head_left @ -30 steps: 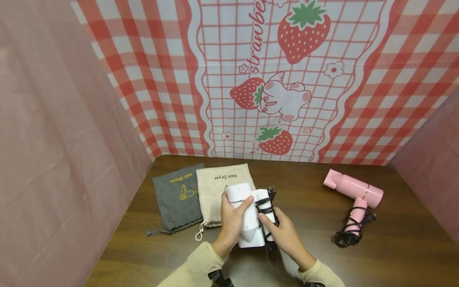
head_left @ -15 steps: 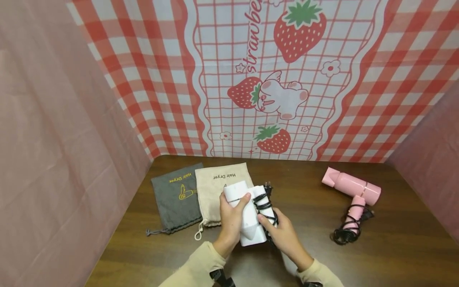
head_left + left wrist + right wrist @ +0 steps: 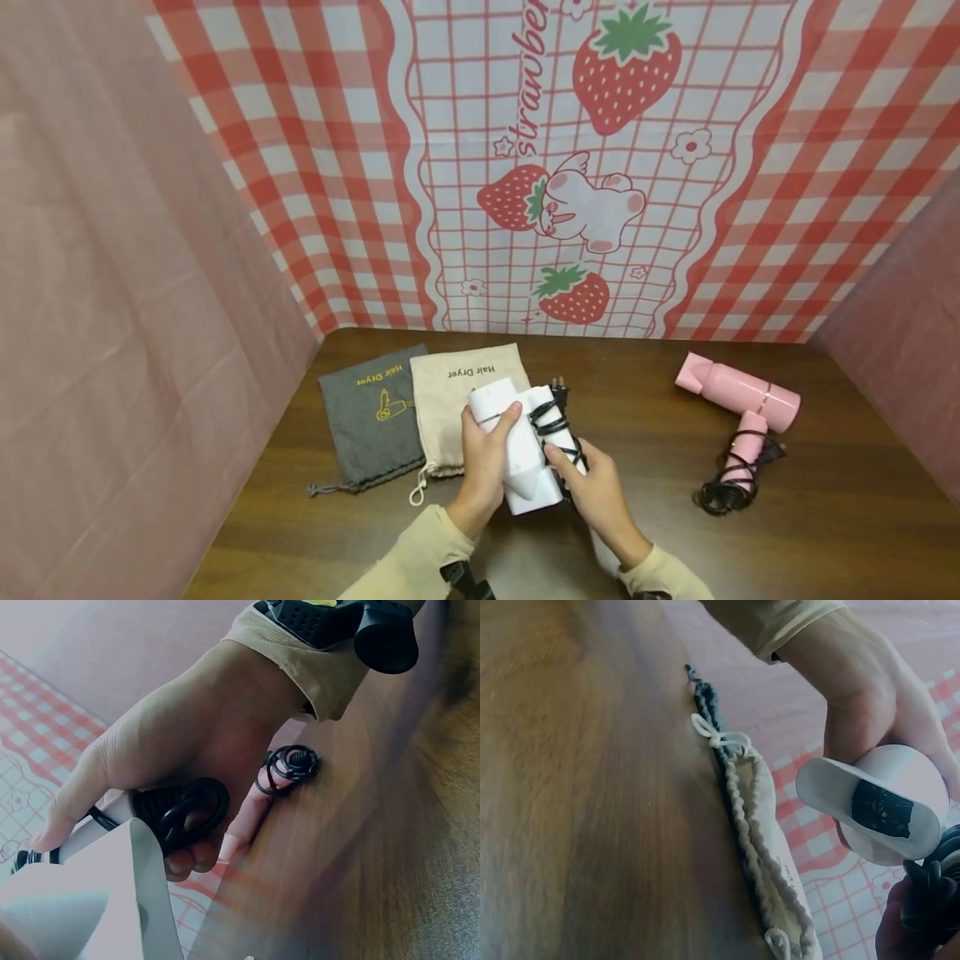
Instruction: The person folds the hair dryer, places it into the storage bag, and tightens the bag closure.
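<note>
Both hands hold a white hair dryer (image 3: pixel 523 450) above the near middle of the table, its handle folded beside the barrel. My left hand (image 3: pixel 483 467) grips the barrel, with the thumb laid across its front. Around the handle, a black cord (image 3: pixel 553 427) is wound in several loops, and its plug sticks up at the far end. My right hand (image 3: pixel 600 492) grips the lower handle and the cord there, thumb on top. From the left wrist view, the right hand's fingers (image 3: pixel 196 857) curl under the handle. A dark label (image 3: pixel 883 808) shows inside the flat nozzle in the right wrist view.
Left of the hands lie a grey drawstring bag (image 3: pixel 371 442) and a cream drawstring bag (image 3: pixel 442 417), both printed "Hair Dryer", the cream one overlapping the grey. A pink hair dryer (image 3: pixel 742 396) with a black cord round its handle lies at the right of the brown table (image 3: pixel 637 375).
The white hair dryer has tilted slightly, its far end shifting left and its near end right. Both hands keep their grip. The bags and pink dryer stay in place.
</note>
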### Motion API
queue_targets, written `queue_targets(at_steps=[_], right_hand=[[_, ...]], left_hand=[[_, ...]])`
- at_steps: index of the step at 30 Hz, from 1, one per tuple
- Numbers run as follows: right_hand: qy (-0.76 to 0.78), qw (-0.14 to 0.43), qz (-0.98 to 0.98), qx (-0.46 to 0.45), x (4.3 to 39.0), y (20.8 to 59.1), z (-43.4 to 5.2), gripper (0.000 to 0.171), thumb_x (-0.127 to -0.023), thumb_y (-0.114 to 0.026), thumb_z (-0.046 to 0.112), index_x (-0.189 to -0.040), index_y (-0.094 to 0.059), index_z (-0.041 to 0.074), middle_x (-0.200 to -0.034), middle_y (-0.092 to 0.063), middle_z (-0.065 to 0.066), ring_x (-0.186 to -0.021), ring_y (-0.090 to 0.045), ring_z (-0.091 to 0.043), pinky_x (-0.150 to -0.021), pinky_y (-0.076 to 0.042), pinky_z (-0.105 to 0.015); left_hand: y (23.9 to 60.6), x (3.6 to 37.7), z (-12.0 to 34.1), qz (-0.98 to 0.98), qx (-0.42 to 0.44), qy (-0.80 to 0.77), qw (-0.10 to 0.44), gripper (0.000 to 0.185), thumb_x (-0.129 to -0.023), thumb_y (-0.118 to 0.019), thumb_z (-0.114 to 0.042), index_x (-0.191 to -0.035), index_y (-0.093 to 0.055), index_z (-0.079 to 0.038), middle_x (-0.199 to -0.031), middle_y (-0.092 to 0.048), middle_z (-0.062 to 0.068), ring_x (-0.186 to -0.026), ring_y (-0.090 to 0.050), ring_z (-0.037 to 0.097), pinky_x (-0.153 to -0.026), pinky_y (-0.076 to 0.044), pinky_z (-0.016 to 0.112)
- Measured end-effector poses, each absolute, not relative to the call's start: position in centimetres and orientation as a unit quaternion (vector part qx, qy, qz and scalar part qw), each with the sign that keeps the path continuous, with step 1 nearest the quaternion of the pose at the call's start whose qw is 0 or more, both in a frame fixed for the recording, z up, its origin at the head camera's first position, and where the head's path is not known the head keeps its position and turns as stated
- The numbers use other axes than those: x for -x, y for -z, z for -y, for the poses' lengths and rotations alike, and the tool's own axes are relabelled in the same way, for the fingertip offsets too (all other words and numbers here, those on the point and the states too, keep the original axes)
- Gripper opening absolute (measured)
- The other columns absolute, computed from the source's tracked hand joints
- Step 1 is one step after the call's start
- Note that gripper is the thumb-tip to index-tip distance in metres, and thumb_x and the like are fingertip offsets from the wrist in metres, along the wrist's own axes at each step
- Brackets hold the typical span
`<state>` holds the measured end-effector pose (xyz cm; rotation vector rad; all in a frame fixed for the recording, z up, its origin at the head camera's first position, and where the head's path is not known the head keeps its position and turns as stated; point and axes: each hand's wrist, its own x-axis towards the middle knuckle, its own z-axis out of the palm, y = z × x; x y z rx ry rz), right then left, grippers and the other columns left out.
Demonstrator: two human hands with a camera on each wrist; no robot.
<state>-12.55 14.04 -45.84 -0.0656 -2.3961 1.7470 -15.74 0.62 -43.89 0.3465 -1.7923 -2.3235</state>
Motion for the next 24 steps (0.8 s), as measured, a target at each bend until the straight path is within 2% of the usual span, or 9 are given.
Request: queue_targets(at_steps=[7,12,18,24], right_hand=[[-0.553,0.110,0.826,0.012,12.4,45.9,-13.9,0.022,-0.089,-0.071,0.023,-0.088,-0.068,0.001,-0.069,-0.061,-0.005,-0.059,-0.052,-0.003,-0.055,-0.046,-0.023],[-0.547,0.123,0.828,0.023,12.4,46.1,-14.1,0.022,-0.090,-0.069,0.021,-0.086,-0.068,0.000,-0.065,-0.060,-0.003,-0.056,-0.050,-0.003,-0.052,-0.045,-0.023],[-0.576,0.114,0.809,0.031,12.4,45.9,-14.5,0.024,-0.091,-0.068,0.020,-0.085,-0.066,-0.003,-0.060,-0.053,0.001,-0.051,-0.048,-0.004,-0.047,-0.043,-0.024],[-0.598,0.091,0.794,0.056,12.7,45.7,-15.1,0.030,-0.092,-0.067,0.023,-0.085,-0.066,-0.006,-0.061,-0.056,-0.001,-0.050,-0.051,-0.006,-0.048,-0.046,-0.025]], left_hand=[[44.2,15.9,-0.4,0.597,-0.113,0.791,0.074,0.058,-0.086,-0.072,-0.022,-0.129,-0.040,0.000,-0.109,-0.056,0.013,-0.086,-0.058,0.016,-0.079,-0.049,0.030],[44.2,15.9,-0.2,0.601,-0.092,0.793,0.033,0.052,-0.089,-0.068,-0.022,-0.127,-0.040,0.001,-0.106,-0.058,0.011,-0.084,-0.058,0.014,-0.078,-0.049,0.029],[44.2,16.1,0.6,0.649,-0.065,0.758,-0.006,0.051,-0.093,-0.064,-0.028,-0.127,-0.041,0.003,-0.111,-0.058,0.015,-0.089,-0.058,0.015,-0.078,-0.048,0.027],[44.3,16.4,1.7,0.690,-0.044,0.721,-0.049,0.057,-0.096,-0.059,-0.033,-0.132,-0.040,0.007,-0.114,-0.059,0.020,-0.088,-0.060,0.017,-0.074,-0.053,0.030]])
